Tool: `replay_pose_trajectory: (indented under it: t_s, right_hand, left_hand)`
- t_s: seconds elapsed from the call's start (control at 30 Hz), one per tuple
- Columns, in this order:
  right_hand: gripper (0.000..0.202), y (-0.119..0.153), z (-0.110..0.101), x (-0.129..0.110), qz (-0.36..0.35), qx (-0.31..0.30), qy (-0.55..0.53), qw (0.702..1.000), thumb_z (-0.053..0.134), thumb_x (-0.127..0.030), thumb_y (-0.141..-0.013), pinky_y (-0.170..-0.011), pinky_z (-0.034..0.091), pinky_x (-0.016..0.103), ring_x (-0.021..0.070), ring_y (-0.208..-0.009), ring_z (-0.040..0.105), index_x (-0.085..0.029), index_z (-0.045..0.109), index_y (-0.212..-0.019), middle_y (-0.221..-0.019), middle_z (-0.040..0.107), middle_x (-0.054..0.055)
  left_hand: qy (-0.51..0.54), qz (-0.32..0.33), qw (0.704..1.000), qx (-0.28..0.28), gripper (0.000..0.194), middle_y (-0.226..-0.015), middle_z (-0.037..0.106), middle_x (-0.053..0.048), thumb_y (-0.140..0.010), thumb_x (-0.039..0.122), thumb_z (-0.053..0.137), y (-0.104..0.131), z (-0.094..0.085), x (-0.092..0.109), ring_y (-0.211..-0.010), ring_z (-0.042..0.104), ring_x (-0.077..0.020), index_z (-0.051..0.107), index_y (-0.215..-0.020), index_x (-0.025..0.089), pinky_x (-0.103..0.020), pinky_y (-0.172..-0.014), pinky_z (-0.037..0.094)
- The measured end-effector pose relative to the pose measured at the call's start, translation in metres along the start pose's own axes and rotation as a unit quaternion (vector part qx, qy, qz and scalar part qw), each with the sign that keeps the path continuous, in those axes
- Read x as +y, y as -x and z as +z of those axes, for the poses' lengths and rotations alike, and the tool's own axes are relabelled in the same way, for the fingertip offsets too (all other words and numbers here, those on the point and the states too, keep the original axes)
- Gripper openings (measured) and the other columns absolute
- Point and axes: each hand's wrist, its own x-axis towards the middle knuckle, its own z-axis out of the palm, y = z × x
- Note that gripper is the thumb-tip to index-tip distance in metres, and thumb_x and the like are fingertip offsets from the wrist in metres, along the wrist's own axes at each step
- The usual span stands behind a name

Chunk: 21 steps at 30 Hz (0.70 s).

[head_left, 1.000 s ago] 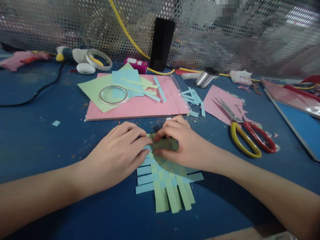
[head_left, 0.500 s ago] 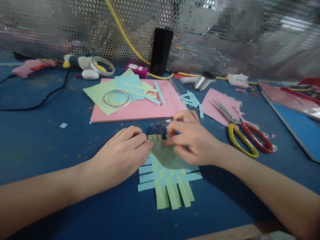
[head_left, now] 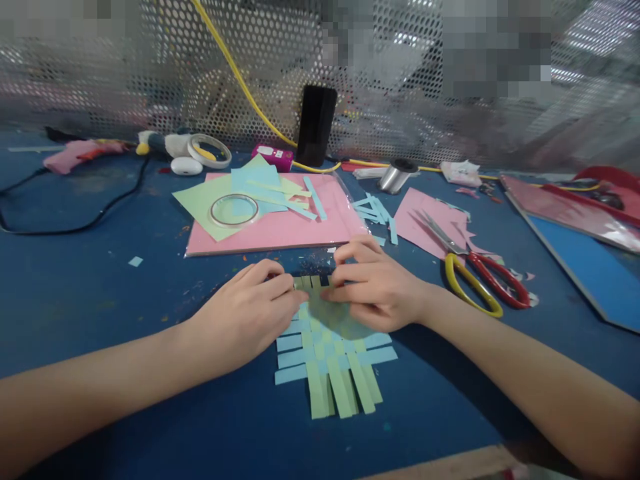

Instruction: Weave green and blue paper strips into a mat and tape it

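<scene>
Touching woven paper [head_left: 333,348] (both hands [head_left: 260,307] [head_left: 375,290])

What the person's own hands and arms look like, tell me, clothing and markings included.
The left hand and right hand are ungloved, with no ring, watch or bracelet visible. Both forearms show no sleeve, cable or marking as far as the view reaches.

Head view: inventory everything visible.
Woven mat: 1, green and blue, front
Scissors: 1, red and yellow, right
Paper pack: 1, pink, centre
Sheets: several, green and blue, on pack
Tape rings: 2, pale, left
Loose strips: several, blue, beside pack
Phone: 1, black, back
Spool: 1, silver, back
Cylinder: 1, purple, back
Cable: unclear, yellow, back
Case: 1, white, left
Cord: 1, black, left
Board: 1, blue, right
Table: 1, blue, beneath
Left hand: 1, bare, mat's left
Right hand: 1, bare, mat's right
</scene>
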Motion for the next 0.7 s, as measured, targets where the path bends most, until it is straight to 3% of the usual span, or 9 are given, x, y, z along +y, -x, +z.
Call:
replay_pose_trajectory:
  t_s: [0.2,0.3,0.5,0.6,0.7]
  right_hand:
    - [0.034,0.0,0.002,0.004,0.072,0.055,-0.094,0.991,0.048,-0.005,-0.085,-0.093,0.045,0.048,0.0235,-0.097,0.057,-0.024,0.076,-0.087,-0.079,0.073,0.002]
    - [0.033,-0.004,-0.001,0.003,0.099,0.068,-0.091,0.989,0.049,-0.006,-0.087,-0.092,0.047,0.047,0.0231,-0.095,0.056,-0.023,0.076,-0.084,-0.077,0.072,0.003]
    - [0.031,-0.015,-0.016,0.003,0.151,0.054,-0.052,0.986,0.053,-0.008,-0.09,-0.1,0.044,0.052,0.026,-0.106,0.054,-0.026,0.078,-0.09,-0.086,0.076,0.003]
    - [0.03,-0.016,-0.023,0.0,0.175,0.066,-0.054,0.981,0.052,-0.009,-0.092,-0.098,0.046,0.049,0.0251,-0.102,0.054,-0.027,0.077,-0.09,-0.087,0.075,0.003]
    - [0.031,-0.014,-0.03,-0.008,0.2,0.075,-0.055,0.975,0.051,-0.008,-0.093,-0.095,0.048,0.048,0.0248,-0.1,0.055,-0.026,0.077,-0.09,-0.085,0.075,0.004]
  left_hand:
    - [0.013,0.0,1.0,0.011,0.032,-0.096,0.07,-0.009,-0.106,0.016,0.046,-0.002,0.001,-0.001,-0.097,0.058,-0.0271,0.073,-0.122,0.014,-0.046,-0.091,0.055]
    - [0.028,-0.007,0.999,0.013,0.033,-0.097,0.07,-0.01,-0.106,0.017,0.045,-0.001,0.002,-0.001,-0.099,0.057,-0.0281,0.074,-0.121,0.014,-0.048,-0.09,0.055]
    - [0.172,-0.1,0.979,0.051,0.025,-0.111,0.069,-0.01,-0.104,0.029,0.054,0.0,0.003,-0.005,-0.111,0.054,-0.0279,0.076,-0.115,0.023,-0.048,-0.098,0.053]
    - [0.159,-0.135,0.975,0.076,0.021,-0.112,0.069,-0.007,-0.102,0.034,0.056,-0.003,-0.003,-0.018,-0.112,0.058,-0.0264,0.074,-0.111,0.026,-0.046,-0.099,0.053]
    - [0.093,-0.177,0.973,0.113,0.025,-0.113,0.07,-0.009,-0.102,0.027,0.046,-0.003,-0.014,-0.047,-0.113,0.062,-0.0261,0.067,-0.112,0.021,-0.048,-0.105,0.049]
